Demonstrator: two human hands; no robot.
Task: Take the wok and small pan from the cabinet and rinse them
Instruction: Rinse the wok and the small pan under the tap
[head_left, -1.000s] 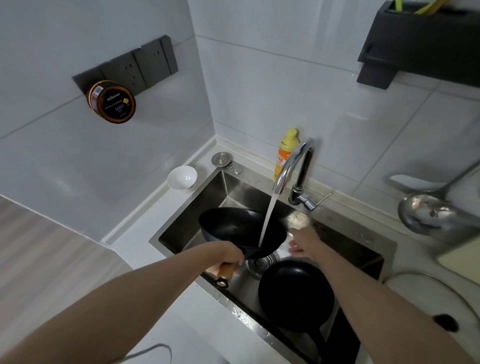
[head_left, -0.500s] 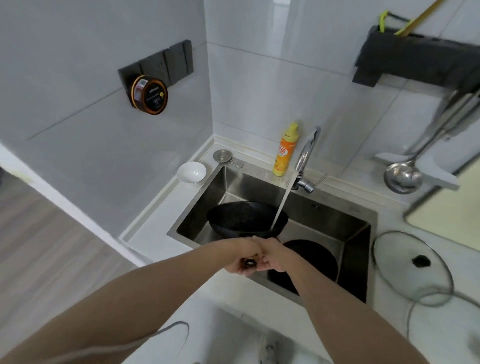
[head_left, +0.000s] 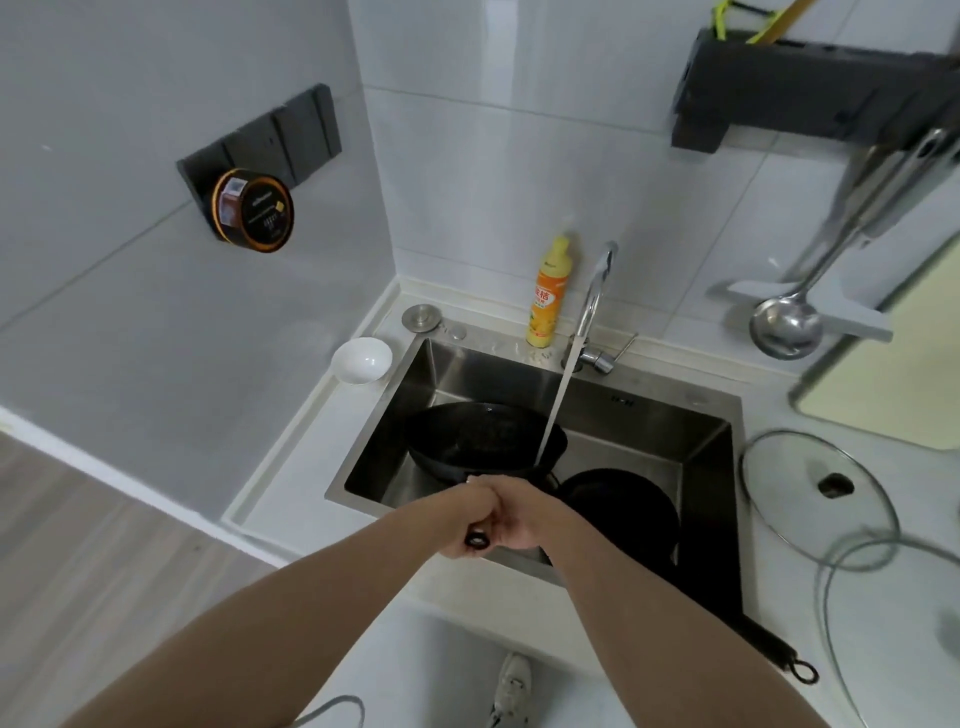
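Wok (head_left: 483, 439) handle within both hands' fingers (head_left: 480, 506)

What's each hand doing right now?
Left hand: grips the wok handle, wok under running water.
Right hand: also wrapped round that handle.

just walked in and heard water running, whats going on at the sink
A person is rinsing a black wok in the steel sink. The left hand and the right hand both grip its handle, holding the wok under the stream from the tap, which lands near the wok's right rim. The small pan lies in the right part of the sink, its long handle sticking out over the front edge. Nobody is holding it.
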